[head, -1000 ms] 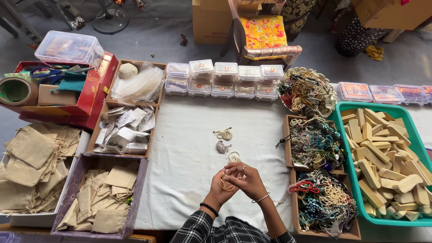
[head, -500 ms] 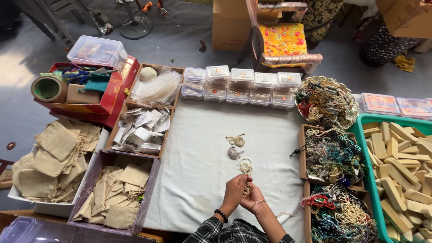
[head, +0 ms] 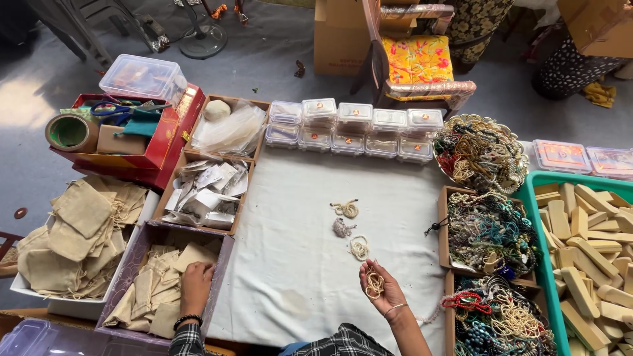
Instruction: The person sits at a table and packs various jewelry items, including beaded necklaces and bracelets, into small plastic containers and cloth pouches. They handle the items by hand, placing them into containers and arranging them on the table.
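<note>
Cupped palm-up, the right hand [head: 380, 288] is cradling a small coil of pale beads [head: 374, 284], its fingers curling loosely around it over the white cloth [head: 297, 264]. Three more little bead coils [head: 349, 227] are lying in a line on the cloth just beyond that hand. Off to the other side, the left hand [head: 196, 287] is reaching into the purple-edged box [head: 142, 240] and pressing down on the beige cloth pouches [head: 158, 296]; its fingers seem to be closing on one, though the angle is hiding the fingertips.
</note>
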